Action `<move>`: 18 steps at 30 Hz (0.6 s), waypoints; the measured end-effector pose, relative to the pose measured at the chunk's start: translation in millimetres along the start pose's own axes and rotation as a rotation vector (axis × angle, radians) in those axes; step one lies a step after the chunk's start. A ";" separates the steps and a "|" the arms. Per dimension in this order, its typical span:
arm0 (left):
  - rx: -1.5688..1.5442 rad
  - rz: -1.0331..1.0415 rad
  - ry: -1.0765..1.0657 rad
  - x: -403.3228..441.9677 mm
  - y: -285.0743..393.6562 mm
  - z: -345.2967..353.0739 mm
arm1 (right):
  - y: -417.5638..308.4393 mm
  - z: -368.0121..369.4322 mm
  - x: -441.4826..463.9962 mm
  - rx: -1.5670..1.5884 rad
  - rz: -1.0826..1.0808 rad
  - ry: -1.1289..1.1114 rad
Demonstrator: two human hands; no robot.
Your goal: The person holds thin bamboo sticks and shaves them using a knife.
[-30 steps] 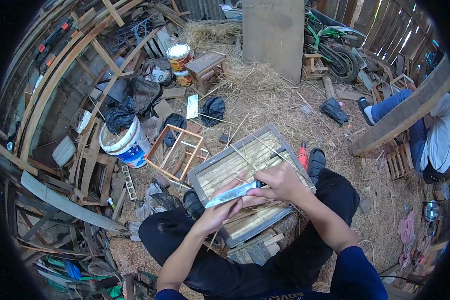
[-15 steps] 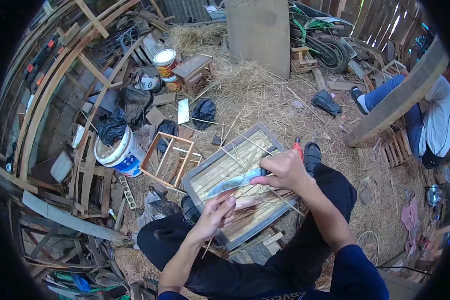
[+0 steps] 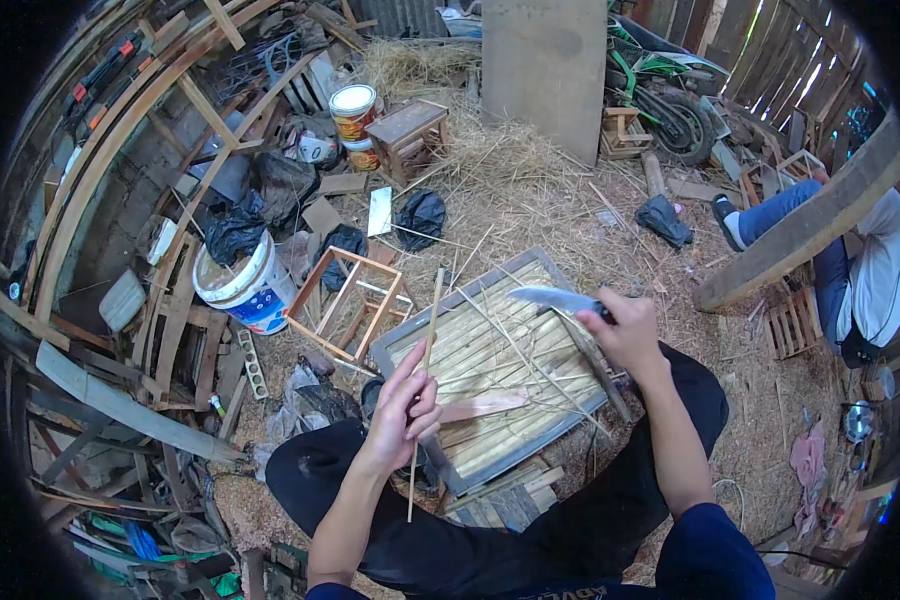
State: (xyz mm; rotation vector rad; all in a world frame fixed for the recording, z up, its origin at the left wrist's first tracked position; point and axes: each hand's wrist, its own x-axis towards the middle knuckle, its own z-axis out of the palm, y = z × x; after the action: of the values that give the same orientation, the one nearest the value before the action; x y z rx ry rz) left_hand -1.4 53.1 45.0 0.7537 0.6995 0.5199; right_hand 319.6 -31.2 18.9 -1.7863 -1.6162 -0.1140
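My left hand (image 3: pixel 406 412) is closed around a thin bamboo stick (image 3: pixel 431 325), which stands nearly upright and sticks out above and below the fist. In my right hand (image 3: pixel 628 330) is a knife (image 3: pixel 552 298), gripped by its dark handle, its broad blade pointing left and apart from the stick. Below both hands lies a framed panel of bamboo slats (image 3: pixel 515 425) with a grey border. Several thin loose sticks (image 3: pixel 515 345) lie across it. A flat pale piece of wood (image 3: pixel 485 404) rests on the panel beside my left hand.
Left of the panel stand a small wooden frame (image 3: pixel 368 318) and a white bucket (image 3: pixel 260 285). Farther back are a wooden stool (image 3: pixel 408 125) and stacked paint cans (image 3: pixel 354 112). At right, a slanted post (image 3: pixel 810 225) stands before a seated person (image 3: pixel 870 260). Straw covers the floor.
The knife has moved up and right, away from my left hand. My left hand has shifted slightly left, and the stick now stands more upright. The whole view has shifted a little.
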 end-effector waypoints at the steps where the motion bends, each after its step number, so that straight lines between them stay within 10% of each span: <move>1: -0.018 0.009 -0.040 1.6 2.0 3.2 | -8.0 5.2 2.9 0.043 -0.026 -0.036; 12: 0.135 -0.004 -0.156 34.7 -24.0 33.9 | -72.8 57.7 17.3 0.603 0.037 -0.377; 18: 0.362 -0.005 -0.208 40.1 -29.1 35.3 | -37.0 48.3 38.5 0.919 0.297 0.192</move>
State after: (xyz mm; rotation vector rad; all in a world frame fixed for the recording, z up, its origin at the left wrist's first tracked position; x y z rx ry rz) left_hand 56.0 45.5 26.3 1.1273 0.6069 0.3059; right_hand 275.9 26.0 18.9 -1.2042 -0.9854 0.5029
